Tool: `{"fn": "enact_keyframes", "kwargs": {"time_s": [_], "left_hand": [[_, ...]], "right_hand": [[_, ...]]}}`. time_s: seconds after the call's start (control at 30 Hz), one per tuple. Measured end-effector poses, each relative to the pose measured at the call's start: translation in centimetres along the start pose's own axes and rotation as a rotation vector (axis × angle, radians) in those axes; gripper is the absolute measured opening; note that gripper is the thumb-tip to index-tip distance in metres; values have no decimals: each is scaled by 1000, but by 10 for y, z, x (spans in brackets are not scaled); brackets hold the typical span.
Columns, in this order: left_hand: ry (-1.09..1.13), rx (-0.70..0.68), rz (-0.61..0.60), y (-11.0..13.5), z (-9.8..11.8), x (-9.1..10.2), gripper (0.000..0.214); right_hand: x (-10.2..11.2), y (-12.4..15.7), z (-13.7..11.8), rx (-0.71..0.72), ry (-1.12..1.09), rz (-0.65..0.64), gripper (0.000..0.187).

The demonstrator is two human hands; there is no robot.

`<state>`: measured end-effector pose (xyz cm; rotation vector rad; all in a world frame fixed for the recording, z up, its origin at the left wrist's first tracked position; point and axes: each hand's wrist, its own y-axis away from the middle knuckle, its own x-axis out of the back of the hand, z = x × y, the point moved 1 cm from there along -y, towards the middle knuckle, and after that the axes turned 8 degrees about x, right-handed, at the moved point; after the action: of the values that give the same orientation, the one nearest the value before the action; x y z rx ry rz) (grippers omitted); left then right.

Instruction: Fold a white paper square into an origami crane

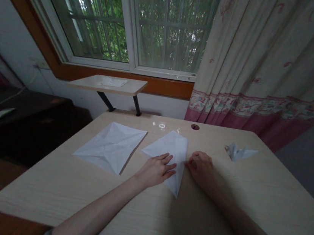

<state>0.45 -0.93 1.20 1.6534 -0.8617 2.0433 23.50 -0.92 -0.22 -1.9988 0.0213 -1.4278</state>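
A folded sheet of white paper (180, 147) lies on the desk in front of me, with a point toward the near edge and another to the left. Across its lower middle rests my left hand (157, 170), flat with the fingers spread. My right hand (200, 168) is curled at the sheet's right edge, thumb and forefinger closed on that edge. Left of it lies a second white sheet (110, 146), opened out and marked with creases. A folded paper crane (238, 153) sits on the desk to the right of my right hand.
The pale wooden desk (136, 214) has a round cable hole (195, 127) near its back edge. A small raised shelf (92, 83) on black legs stands at the back left, with a white paper piece (115, 82) on it. Behind are a window and a curtain (232, 65).
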Motion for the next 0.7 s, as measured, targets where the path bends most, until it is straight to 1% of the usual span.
{"fn": "enact_keyframes", "kwargs": {"time_s": [0.17, 0.27, 0.4, 0.6, 0.7], "left_hand": [[3, -2, -4, 0, -3, 0, 34], [5, 10, -15, 0, -3, 0, 35], [19, 20, -20, 0, -3, -1, 37], [35, 14, -12, -1, -3, -1, 36], [32, 14, -15, -1, -3, 0, 36]], "right_hand": [[-2, 1, 0, 28, 47, -15, 14], [-1, 1, -1, 79, 101, -31, 14], [1, 1, -3, 132, 157, -14, 14], [0, 2, -1, 135, 124, 14, 16], [-4, 3, 2, 136, 121, 1, 16]]}}
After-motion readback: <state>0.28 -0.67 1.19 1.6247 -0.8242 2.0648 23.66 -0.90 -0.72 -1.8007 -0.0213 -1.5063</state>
